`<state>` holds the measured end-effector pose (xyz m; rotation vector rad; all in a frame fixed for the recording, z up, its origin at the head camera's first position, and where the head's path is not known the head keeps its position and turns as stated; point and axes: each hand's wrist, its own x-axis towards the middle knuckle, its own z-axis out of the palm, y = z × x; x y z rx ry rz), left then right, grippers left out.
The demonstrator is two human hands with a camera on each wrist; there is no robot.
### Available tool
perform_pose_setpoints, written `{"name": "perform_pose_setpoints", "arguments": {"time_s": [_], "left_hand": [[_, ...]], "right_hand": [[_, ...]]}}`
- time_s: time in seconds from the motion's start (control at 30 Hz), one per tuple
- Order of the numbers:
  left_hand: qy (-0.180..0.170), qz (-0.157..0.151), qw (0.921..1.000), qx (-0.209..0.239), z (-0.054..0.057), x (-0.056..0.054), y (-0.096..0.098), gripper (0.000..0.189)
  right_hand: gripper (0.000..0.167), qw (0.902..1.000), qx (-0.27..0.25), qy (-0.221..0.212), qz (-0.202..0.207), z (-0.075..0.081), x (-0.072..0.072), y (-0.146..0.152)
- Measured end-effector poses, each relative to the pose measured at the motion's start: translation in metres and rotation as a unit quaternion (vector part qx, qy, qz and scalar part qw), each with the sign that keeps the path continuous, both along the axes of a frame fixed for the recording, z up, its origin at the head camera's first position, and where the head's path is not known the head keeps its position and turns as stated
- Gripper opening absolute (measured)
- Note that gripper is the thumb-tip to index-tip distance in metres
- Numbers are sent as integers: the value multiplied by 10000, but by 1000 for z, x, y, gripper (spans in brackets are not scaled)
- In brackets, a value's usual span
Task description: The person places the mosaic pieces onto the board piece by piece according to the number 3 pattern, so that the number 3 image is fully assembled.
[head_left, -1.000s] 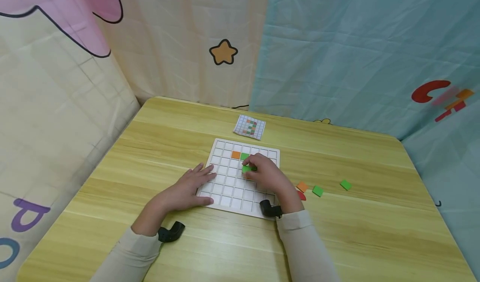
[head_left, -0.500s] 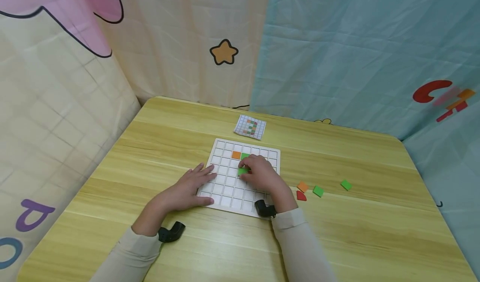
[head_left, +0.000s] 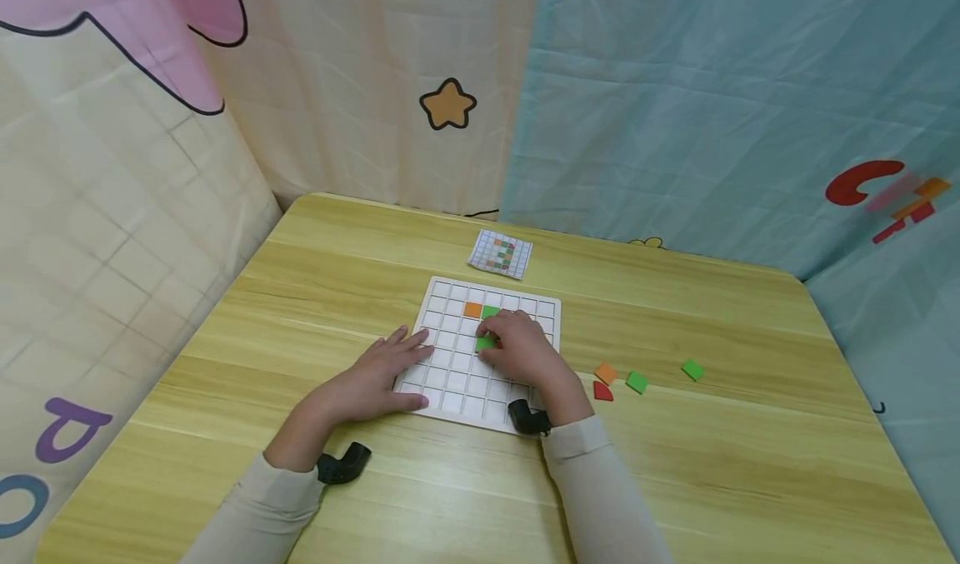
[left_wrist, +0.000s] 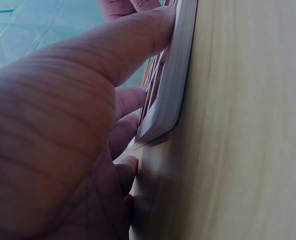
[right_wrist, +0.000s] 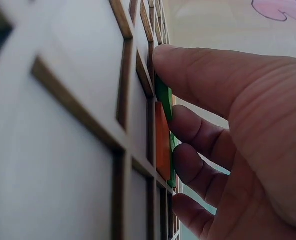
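Note:
A white grid board [head_left: 455, 381] lies on the table with an orange square tile [head_left: 472, 309] and a green tile [head_left: 491, 311] set in an upper row. My right hand [head_left: 525, 349] is over the board, thumb and fingers pinching another green square tile [head_left: 485, 344] low at the grid. In the right wrist view this green tile [right_wrist: 163, 95] is tilted under the thumb, beside an orange tile [right_wrist: 162, 142] seated in a cell. My left hand [head_left: 371, 381] rests with spread fingers at the board's left edge; the thumb [left_wrist: 142, 40] touches its near side.
Right of the board lie loose tiles: an orange square [head_left: 605, 373], a red quarter-round piece [head_left: 602, 391], a green square [head_left: 636, 382] and another green square [head_left: 692, 370] farther right. A pattern card [head_left: 500, 254] with a coloured grid lies behind the board.
My right hand has shifted slightly left and toward me with the green tile, then stayed almost still. The red piece now shows fully. My left hand has not moved.

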<state>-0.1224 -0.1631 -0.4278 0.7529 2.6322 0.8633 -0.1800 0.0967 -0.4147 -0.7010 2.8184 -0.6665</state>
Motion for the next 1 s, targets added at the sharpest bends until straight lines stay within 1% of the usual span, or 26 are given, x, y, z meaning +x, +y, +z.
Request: {"name": "perform_pose_setpoints", "arguments": {"time_s": [0.23,0.53,0.73,1.0], "left_hand": [[-20,7,10000,-11,-1,0,0,77],[-22,33,10000,-11,-2,0,-1,78],[22,3,10000,38,-2,0,-1,77],[-29,21,10000,-14,1,2,1,77]], "right_hand": [[18,10000,21,-78,-43,0,1,0],[17,10000,10,-27,-39,0,1,0],[16,9999,-122,-91,-31,0,0,2],[17,9991,-371,-220,-20,1,0,5]]}}
